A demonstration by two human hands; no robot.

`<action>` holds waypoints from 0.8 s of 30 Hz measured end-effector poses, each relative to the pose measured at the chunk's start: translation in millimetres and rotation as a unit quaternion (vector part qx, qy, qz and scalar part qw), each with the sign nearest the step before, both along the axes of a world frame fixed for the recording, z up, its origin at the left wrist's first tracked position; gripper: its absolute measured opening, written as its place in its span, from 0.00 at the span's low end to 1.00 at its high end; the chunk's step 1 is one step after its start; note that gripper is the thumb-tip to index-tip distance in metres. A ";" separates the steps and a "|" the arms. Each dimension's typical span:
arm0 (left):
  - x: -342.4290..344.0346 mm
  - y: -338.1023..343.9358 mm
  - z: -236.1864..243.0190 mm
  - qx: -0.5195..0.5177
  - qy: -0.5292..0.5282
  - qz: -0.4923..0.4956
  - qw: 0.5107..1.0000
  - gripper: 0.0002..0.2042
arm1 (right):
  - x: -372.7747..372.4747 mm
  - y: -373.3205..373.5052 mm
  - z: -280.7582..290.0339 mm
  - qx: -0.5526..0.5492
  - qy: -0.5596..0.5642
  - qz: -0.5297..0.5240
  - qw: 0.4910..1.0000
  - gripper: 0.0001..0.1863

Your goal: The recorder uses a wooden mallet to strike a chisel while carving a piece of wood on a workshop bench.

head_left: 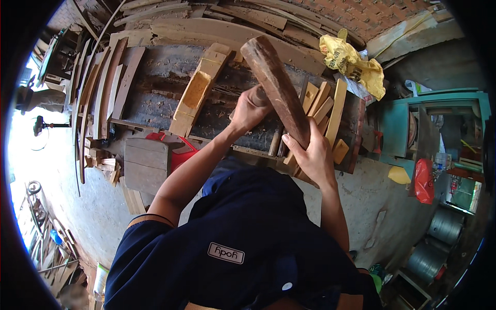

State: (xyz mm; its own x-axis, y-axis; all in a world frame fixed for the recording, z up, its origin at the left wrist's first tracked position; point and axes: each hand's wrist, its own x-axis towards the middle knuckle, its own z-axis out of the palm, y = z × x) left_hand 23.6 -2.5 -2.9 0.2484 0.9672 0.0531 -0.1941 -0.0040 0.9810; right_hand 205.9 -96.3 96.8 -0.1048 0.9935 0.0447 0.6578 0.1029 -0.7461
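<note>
A heavy, dark-brown wooden mallet (276, 77) is held up at a slant over the workbench. My left hand (249, 109) is closed round its stubby round handle, beside the middle of the head. My right hand (311, 155) grips the near end of the head, thumb along its side. Below, between my hands, a round wooden tool handle (275, 143) lies at the bench edge; its other end is hidden. Left of my left hand, a pale timber (182, 121) with a long hollow cut into it lies across the bench.
Several light wood strips (338, 108) lie right of my right hand. Dark boards (129, 82) rest at the bench's left end. A yellow sack (351, 64) sits at the back right. Near the front stand a wooden block (147, 164) and a red stool (182, 150).
</note>
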 end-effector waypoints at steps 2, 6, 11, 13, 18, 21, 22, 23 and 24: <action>-8.0 -3.3 11.9 -0.094 -0.041 0.059 0.993 0.08 | 0.4 -2.0 16.0 -0.070 0.035 -0.020 0.997 0.25; -18.2 12.0 12.9 -0.073 -0.041 0.082 0.993 0.08 | 11.0 -5.7 13.5 -0.071 0.110 -0.052 0.990 0.24; -13.3 3.9 10.8 -0.060 0.017 0.049 0.997 0.08 | 18.9 -5.7 26.8 -0.092 0.123 -0.050 0.987 0.25; -10.3 0.8 4.7 -0.062 0.024 0.036 0.997 0.08 | 20.2 -6.9 37.8 -0.072 0.145 -0.038 0.986 0.24; -9.6 0.0 -3.9 -0.044 0.025 0.019 0.999 0.08 | -2.4 -5.8 60.9 0.012 0.183 -0.059 0.981 0.23; -2.9 -6.1 -3.0 -0.017 0.014 -0.012 1.000 0.09 | -8.6 -2.9 36.0 0.093 0.053 -0.019 0.994 0.26; -2.2 -8.5 -3.9 0.002 0.011 -0.031 0.999 0.09 | -10.6 -5.2 30.8 -0.001 -0.034 -0.016 0.999 0.29; -4.4 -7.7 -11.3 0.031 0.022 -0.067 0.997 0.12 | -9.7 -5.0 21.0 -0.010 -0.085 0.000 0.996 0.30; -5.1 -9.3 -18.4 0.032 0.021 -0.064 0.997 0.12 | -9.0 -4.5 13.4 -0.019 -0.137 0.016 0.990 0.31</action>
